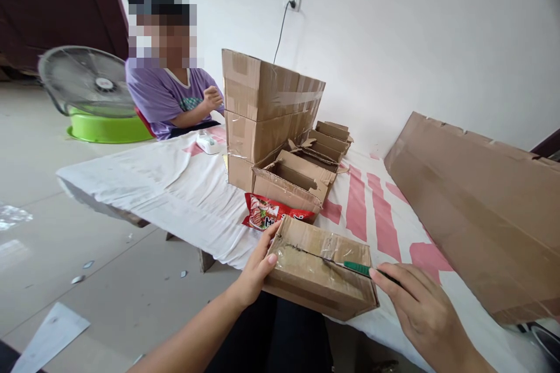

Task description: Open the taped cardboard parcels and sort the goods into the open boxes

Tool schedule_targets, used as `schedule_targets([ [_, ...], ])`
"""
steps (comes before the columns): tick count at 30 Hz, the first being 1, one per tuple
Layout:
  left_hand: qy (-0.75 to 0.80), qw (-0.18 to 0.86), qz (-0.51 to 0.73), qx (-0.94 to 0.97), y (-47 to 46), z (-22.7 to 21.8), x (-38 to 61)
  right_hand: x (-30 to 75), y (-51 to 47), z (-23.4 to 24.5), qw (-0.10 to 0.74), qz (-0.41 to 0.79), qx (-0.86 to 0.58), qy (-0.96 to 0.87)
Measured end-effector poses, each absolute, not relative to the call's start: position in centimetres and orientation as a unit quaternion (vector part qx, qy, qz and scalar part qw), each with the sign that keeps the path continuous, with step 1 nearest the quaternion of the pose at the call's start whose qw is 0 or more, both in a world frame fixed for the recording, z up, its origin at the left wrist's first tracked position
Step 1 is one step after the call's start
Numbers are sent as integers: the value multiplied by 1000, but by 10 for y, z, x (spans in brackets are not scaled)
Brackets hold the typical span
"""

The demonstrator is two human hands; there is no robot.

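Observation:
A taped cardboard box [315,268] rests tilted at the near table edge, above my lap. My left hand [258,268] grips its left end, thumb on top and fingers round the far side. In my right hand [420,297] is a thin-bladed tool with a green handle [356,268]. Its metal tip touches the slit, ragged seam along the box top. Just beyond the box lies a red printed food packet [275,210], leaning by an open cardboard box [289,189].
Stacked closed boxes [280,108] rise mid-table, with several open boxes [330,140] alongside. A large cardboard sheet [476,215] stands at the right. Across the cloth-covered table [166,180] a person in a purple shirt [153,93] sits near a fan [87,81] and a green basin [105,128].

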State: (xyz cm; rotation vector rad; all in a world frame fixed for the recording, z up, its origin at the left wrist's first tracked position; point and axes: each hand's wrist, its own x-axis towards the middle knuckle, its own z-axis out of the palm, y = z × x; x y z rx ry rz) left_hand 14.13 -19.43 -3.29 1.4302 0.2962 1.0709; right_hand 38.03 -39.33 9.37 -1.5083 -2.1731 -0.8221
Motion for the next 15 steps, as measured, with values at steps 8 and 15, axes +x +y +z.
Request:
schedule_targets([
  [8,131,623,450,626,-193,-34,140,381,-399,88,168,-306,-541,-765],
  [15,127,628,447,624,-194,-31,140,379,-396,74,162,-308,-538,-768],
])
